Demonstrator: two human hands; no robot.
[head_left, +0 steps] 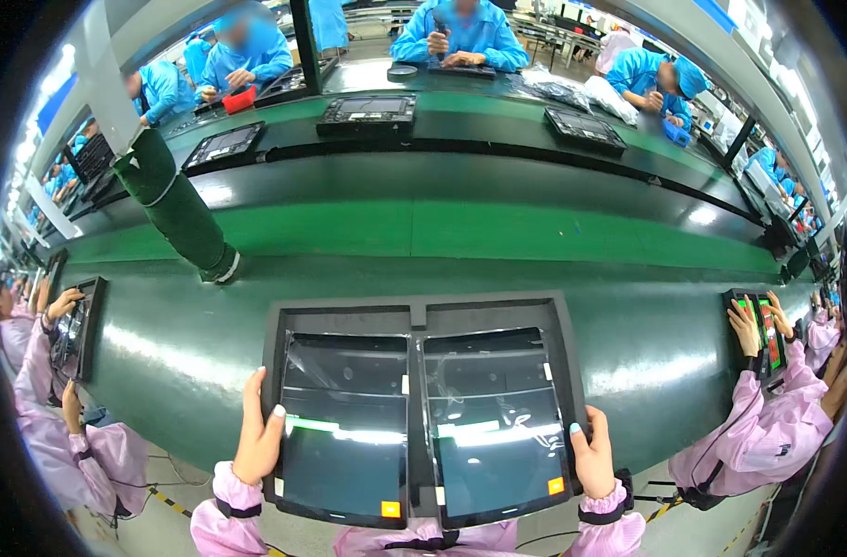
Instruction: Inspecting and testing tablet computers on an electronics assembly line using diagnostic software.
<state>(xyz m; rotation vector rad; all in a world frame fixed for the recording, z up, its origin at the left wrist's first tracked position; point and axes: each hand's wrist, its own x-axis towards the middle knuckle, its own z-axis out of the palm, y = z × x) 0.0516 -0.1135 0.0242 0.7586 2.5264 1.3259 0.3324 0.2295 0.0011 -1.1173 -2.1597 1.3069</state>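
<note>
My left hand [259,436] is closed on the left side of a dark grey foam tray [418,320], its thumb over the rim and its fingers along the outer wall. On the opposite side my right hand [592,457] grips the tray in the same way. Two glossy black tablet-like panels lie side by side in the tray, a left panel [342,464] and a right panel [497,464], parted by a foam strip. Each carries an orange sticker near its lower right corner and small pale tabs. Clear film with wrinkles covers their faces, and ceiling lights reflect there.
The tray rests at the near edge of a green-topped bench [182,371]. Co-workers in pink handle a tray at left [90,320] and another at right [765,325]. A green-wrapped post [177,209] rises at left. Beyond, several devices [368,113] sit on the line before people in blue.
</note>
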